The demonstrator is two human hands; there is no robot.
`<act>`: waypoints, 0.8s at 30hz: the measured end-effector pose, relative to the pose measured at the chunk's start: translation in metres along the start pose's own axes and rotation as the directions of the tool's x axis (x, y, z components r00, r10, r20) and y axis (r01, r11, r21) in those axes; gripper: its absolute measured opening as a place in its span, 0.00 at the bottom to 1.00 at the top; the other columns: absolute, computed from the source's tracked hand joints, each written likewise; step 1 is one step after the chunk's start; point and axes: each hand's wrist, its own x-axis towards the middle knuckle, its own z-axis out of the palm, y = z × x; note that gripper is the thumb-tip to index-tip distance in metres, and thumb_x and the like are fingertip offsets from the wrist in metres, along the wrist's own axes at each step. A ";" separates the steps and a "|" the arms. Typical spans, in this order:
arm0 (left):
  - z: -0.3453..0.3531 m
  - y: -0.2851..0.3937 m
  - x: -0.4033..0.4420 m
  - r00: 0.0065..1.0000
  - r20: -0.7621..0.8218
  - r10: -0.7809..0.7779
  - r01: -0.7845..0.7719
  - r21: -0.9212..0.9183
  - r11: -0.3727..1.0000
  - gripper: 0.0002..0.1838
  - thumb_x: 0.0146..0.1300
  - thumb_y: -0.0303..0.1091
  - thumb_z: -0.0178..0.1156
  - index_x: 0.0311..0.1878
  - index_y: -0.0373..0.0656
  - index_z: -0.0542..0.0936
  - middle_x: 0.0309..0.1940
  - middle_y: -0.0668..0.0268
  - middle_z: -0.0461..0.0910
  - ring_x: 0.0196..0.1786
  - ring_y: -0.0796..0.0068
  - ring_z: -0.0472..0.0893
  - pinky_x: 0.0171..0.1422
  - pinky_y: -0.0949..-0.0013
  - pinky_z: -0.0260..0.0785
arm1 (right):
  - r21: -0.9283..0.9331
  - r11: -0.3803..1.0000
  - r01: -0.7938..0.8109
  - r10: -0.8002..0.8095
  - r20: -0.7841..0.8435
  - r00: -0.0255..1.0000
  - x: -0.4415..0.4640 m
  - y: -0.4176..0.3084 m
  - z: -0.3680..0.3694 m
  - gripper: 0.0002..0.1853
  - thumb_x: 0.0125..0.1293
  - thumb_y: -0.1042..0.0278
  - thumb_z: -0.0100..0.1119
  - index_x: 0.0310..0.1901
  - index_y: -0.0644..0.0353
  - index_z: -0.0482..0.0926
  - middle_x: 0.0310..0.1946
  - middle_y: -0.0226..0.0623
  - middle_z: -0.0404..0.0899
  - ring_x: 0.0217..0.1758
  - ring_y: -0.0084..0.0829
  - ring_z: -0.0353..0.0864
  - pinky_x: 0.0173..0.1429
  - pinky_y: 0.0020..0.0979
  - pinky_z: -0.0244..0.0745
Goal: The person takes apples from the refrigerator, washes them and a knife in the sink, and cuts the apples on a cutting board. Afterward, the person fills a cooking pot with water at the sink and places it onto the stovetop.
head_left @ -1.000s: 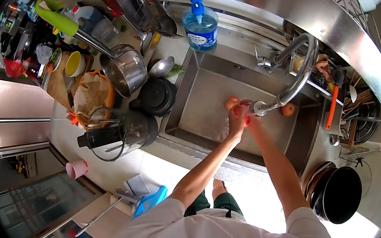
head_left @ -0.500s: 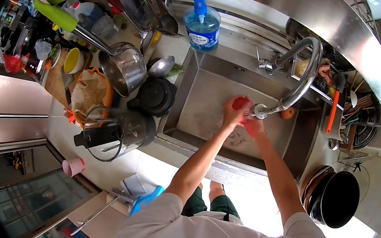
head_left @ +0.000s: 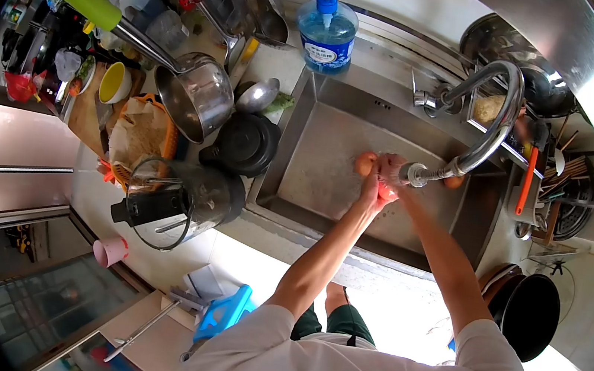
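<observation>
Under the faucet's spout (head_left: 412,174), my two hands are close together over the steel sink (head_left: 326,133). My left hand (head_left: 371,189) is closed around a bright red, round fruit (head_left: 387,191), which is partly hidden between the hands. My right hand (head_left: 391,169) lies against it from above, its fingers smeared by motion. Just left of my right hand, beyond my left fingertips, shows an orange-red fruit (head_left: 365,163); whether it touches the hand is unclear. Another fruit (head_left: 453,181) sits in the sink, partly behind the faucet.
A blue soap bottle (head_left: 326,35) stands behind the sink. Left of it are a metal pot (head_left: 200,98), a black lidded pot (head_left: 244,144), a blender jug (head_left: 186,205) and an orange basket (head_left: 142,139). Black pans (head_left: 529,317) stand to the right.
My right hand has moved up from below the spout to beside my left hand. My left hand has shifted down and right, uncovering the orange-red fruit. The view has shifted slightly.
</observation>
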 end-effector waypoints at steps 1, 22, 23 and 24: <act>0.009 -0.002 -0.001 0.993 -0.110 0.043 -0.035 0.073 0.997 0.21 0.67 0.51 0.49 0.49 0.43 0.74 0.45 0.64 0.77 0.48 0.67 0.78 0.53 0.62 0.73 | -0.095 0.984 0.149 -0.136 0.127 0.982 0.008 0.007 -0.009 0.15 0.60 0.60 0.54 0.45 0.55 0.81 0.35 0.44 0.81 0.39 0.41 0.81 0.48 0.35 0.73; 0.073 -0.012 0.009 0.940 -0.333 0.078 -0.029 0.149 0.988 0.29 0.59 0.51 0.61 0.58 0.45 0.68 0.52 0.63 0.73 0.51 0.65 0.76 0.51 0.55 0.73 | 0.882 0.461 -0.098 0.311 -0.058 0.949 -0.004 0.112 0.054 0.20 0.61 0.59 0.59 0.55 0.51 0.72 0.50 0.30 0.76 0.52 0.31 0.76 0.58 0.37 0.71; 0.064 -0.011 0.015 0.966 -0.259 0.014 0.003 0.064 0.998 0.29 0.59 0.50 0.61 0.58 0.45 0.68 0.53 0.64 0.72 0.52 0.65 0.76 0.51 0.55 0.72 | 0.789 0.603 -0.117 0.268 -0.062 0.961 0.001 0.107 0.059 0.20 0.61 0.59 0.59 0.55 0.51 0.72 0.50 0.30 0.76 0.51 0.31 0.76 0.58 0.38 0.71; 0.055 -0.007 0.020 0.983 -0.177 -0.044 0.042 -0.016 0.999 0.28 0.59 0.49 0.62 0.58 0.45 0.67 0.54 0.64 0.71 0.52 0.65 0.75 0.52 0.54 0.72 | 0.696 0.707 -0.123 0.212 -0.043 0.976 0.008 0.102 0.061 0.21 0.61 0.59 0.60 0.55 0.51 0.72 0.49 0.30 0.76 0.51 0.31 0.76 0.57 0.38 0.71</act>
